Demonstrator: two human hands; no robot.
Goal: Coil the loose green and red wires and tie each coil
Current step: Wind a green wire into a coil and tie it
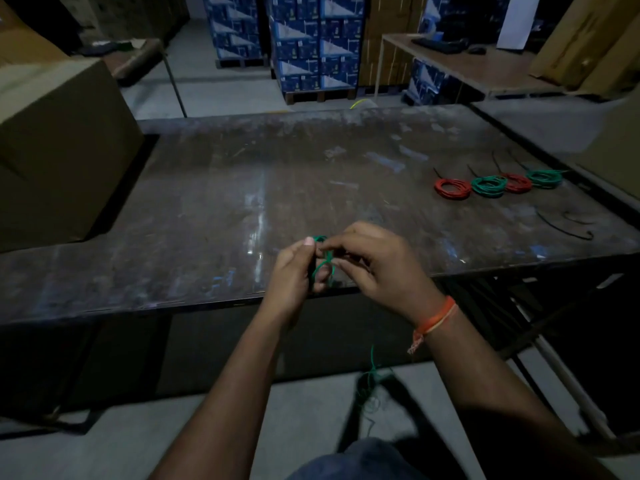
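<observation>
Dim warehouse stock stood behind the scuffed metal table, a cardboard box at its left end. At the near edge my left hand gripped the green wire in small upright loops, fingers curled round them. Just right of it my right hand pinched the strand; its slack hung down between my arms toward the floor. Far right lay four finished coils and loose black ties.

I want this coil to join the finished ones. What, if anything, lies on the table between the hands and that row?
Nothing visible: the table is bare from the green wire to the coils. The loose ties lie right of that path.
</observation>
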